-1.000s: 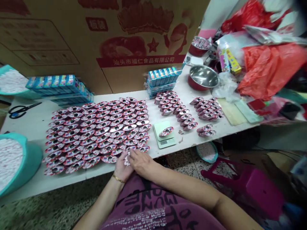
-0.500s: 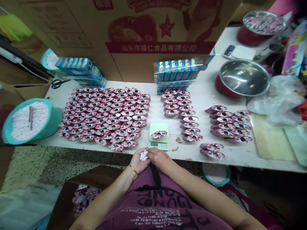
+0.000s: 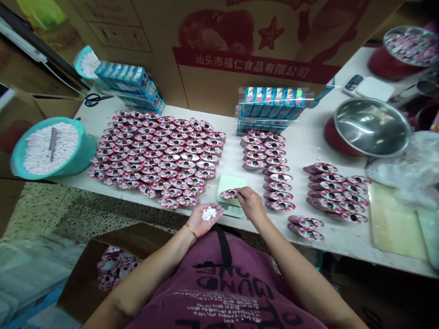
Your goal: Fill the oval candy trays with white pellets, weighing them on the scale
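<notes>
My left hand (image 3: 202, 219) is cupped palm up near the table's front edge, holding a small pile of white candies (image 3: 208, 213). My right hand (image 3: 251, 203) reaches to the red oval candy case (image 3: 229, 194) that lies on the pale green scale (image 3: 232, 191), with its fingertips pinched at the case's opening. Left of the scale lies a large field of several red oval cases (image 3: 157, 155) in rows. More rows of cases (image 3: 267, 171) lie right of the scale.
A teal tub of white candies (image 3: 51, 151) stands at the table's left end. Blue boxes (image 3: 270, 107), a big cardboard carton (image 3: 240, 45), a steel bowl (image 3: 370, 125), scissors (image 3: 96, 99) and a clear plastic bag (image 3: 408, 164) are behind and to the right. A box of cases (image 3: 113, 267) sits on the floor.
My hands were together at the table edge. My right hand has moved to the case on the scale, and my left palm has opened upward with the candies. The view shifted left.
</notes>
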Tool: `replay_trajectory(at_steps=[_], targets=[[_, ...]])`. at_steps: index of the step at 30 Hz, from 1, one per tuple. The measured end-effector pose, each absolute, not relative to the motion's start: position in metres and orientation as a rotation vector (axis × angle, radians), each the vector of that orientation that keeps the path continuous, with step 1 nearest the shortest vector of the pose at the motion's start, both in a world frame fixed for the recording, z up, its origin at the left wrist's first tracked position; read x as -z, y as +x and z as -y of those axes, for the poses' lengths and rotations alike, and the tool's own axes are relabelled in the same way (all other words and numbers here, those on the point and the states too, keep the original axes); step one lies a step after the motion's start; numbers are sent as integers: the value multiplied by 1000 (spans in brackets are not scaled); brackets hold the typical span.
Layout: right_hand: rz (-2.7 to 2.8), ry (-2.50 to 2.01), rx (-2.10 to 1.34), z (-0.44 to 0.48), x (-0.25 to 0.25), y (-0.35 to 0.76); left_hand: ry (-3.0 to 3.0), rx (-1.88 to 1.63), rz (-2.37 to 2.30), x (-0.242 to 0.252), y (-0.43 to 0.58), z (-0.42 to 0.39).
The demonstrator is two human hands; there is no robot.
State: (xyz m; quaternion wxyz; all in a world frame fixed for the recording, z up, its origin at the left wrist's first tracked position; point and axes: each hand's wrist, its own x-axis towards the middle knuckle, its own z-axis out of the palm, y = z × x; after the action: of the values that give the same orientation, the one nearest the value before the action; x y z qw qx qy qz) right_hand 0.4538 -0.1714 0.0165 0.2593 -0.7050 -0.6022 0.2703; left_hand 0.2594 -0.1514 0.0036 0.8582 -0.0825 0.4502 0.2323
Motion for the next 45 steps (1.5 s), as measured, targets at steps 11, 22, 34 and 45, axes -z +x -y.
replay_trajectory(at_steps=[11,22,34,45], targets=[[837,-1801,-1249,249,-8,441,-190,-394,-928,2,231,173],[1307,-1652,-1208,246,-28,387,-94,-270,-881,10,236,181],[2219,-2066,-492,157,-11,439,-114,-363,-947,2,219,173],[1870,-2419,-186,-25,-10,478,-194,-594,-1224,-2,174,171]])
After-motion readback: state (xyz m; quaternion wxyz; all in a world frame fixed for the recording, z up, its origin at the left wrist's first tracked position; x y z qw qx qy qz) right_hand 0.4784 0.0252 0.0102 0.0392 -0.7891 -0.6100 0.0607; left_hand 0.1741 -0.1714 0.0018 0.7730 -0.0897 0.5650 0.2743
